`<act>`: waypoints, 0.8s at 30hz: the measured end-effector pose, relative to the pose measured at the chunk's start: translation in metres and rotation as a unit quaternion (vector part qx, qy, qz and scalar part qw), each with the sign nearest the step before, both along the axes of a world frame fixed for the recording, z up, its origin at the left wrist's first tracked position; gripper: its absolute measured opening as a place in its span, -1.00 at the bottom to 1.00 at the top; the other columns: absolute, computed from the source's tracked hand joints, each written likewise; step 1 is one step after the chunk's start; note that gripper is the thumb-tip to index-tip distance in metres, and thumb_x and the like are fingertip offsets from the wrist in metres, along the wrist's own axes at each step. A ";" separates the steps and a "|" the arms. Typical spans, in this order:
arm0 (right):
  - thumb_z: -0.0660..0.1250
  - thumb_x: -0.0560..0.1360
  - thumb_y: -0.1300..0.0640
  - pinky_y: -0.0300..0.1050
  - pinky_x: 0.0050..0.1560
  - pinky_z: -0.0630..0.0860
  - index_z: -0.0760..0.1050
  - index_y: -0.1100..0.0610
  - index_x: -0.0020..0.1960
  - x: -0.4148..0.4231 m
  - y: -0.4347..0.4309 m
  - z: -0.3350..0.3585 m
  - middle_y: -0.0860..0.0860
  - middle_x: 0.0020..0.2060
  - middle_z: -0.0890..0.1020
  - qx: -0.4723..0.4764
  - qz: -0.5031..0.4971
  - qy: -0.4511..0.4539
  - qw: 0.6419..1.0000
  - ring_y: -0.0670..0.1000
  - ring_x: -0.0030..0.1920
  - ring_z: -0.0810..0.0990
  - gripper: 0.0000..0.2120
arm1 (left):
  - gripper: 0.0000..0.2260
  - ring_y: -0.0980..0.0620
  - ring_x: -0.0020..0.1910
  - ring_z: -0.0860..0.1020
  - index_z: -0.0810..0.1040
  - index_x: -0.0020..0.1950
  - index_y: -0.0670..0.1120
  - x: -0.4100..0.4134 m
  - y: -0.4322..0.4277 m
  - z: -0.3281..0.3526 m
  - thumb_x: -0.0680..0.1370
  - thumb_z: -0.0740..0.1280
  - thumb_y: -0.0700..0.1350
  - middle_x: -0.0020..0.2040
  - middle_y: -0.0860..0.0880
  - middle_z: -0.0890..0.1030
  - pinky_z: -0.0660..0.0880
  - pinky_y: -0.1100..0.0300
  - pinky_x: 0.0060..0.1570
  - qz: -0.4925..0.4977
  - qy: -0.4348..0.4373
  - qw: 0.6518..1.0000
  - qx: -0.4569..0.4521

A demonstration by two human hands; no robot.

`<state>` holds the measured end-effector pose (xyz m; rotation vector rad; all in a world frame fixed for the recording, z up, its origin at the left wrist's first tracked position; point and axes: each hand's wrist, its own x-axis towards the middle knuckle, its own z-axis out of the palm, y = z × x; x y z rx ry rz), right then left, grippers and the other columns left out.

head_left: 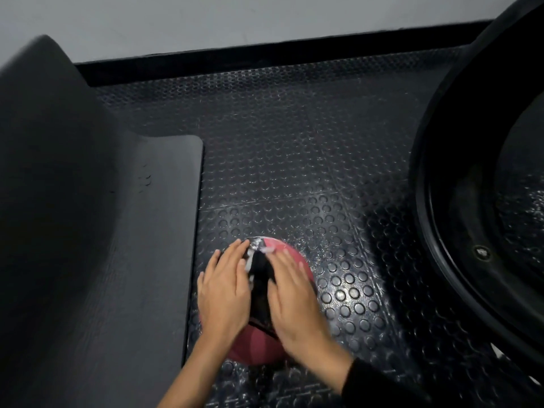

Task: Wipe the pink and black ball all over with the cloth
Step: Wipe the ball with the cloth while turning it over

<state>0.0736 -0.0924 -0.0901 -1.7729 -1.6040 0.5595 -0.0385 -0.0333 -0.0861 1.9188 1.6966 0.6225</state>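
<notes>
Nearest in: left grip (223, 293) and right grip (294, 298), both spread flat with straight fingers, pressed on the pink and black ball (256, 348), nothing pinched. Ball down on the studded floor (338, 201), just beside the dark bench (117, 260). Blurred pale streak (254, 251) by the fingertips. Cloth? Cannot tell. Wiping barely under way, at a guess; underside hidden. Far right, black round rim (424, 187), cut off.

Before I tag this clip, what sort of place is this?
Probably a gym: studded black rubber flooring, a pink and black ball like a medicine ball, and a large black tyre-like ring on the right.
</notes>
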 end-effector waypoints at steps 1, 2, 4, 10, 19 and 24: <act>-0.02 0.60 0.10 -0.13 0.41 0.22 0.32 0.09 0.41 0.009 0.020 0.000 -0.07 0.36 0.41 -0.030 -0.019 0.013 0.999 -0.08 0.41 0.30 -0.59 | -0.49 0.08 0.48 0.22 0.36 0.42 0.17 0.002 -0.004 0.001 0.55 -0.13 0.15 0.42 0.21 0.37 0.18 -0.12 0.43 -0.006 0.008 1.000 0.007; 0.01 0.60 0.13 -0.11 0.24 0.37 0.40 0.12 0.29 0.019 0.044 0.002 -0.01 0.24 0.51 -0.080 -0.046 0.031 0.995 0.00 0.28 0.44 -0.66 | -0.48 0.09 0.48 0.20 0.36 0.42 0.18 0.004 -0.007 0.002 0.54 -0.15 0.16 0.42 0.22 0.35 0.17 -0.13 0.43 -0.005 0.014 1.000 0.009; 0.04 0.60 0.17 -0.10 -0.09 0.36 0.46 0.18 0.10 0.033 0.077 0.006 0.09 0.06 0.57 -0.169 -0.091 0.068 0.979 0.11 0.09 0.53 -0.76 | -0.49 0.12 0.49 0.17 0.34 0.42 0.20 0.009 -0.012 0.004 0.54 -0.15 0.16 0.43 0.26 0.33 0.16 -0.13 0.43 0.003 0.020 1.000 0.009; 0.04 0.64 0.10 -0.22 0.49 0.05 0.17 -0.01 0.51 0.007 -0.014 0.013 -0.22 0.45 0.21 -0.013 0.006 0.033 0.999 -0.23 0.48 0.09 -0.57 | -0.41 0.16 0.50 0.12 0.27 0.47 0.19 0.008 -0.009 0.005 0.48 -0.21 0.13 0.46 0.26 0.25 0.05 -0.04 0.48 -0.023 0.032 0.999 -0.002; 0.04 0.63 0.12 -0.11 0.20 0.41 0.43 0.09 0.29 0.023 0.061 0.007 -0.05 0.21 0.52 -0.104 -0.058 0.043 0.992 -0.03 0.21 0.49 -0.69 | -0.52 0.20 0.50 0.09 0.22 0.50 0.17 0.009 -0.009 0.007 0.58 -0.11 0.09 0.49 0.23 0.20 0.02 0.04 0.50 -0.028 0.030 0.999 -0.009; -0.17 0.55 -0.16 -0.25 0.49 -0.01 0.11 0.01 0.52 0.005 -0.021 0.016 -0.23 0.45 0.16 -0.037 0.000 0.020 0.999 -0.24 0.49 0.03 -0.42 | -0.39 0.17 0.51 0.11 0.20 0.52 0.07 0.005 -0.014 0.004 0.50 -0.22 0.12 0.51 0.16 0.20 0.01 0.07 0.50 -0.059 0.059 0.996 0.010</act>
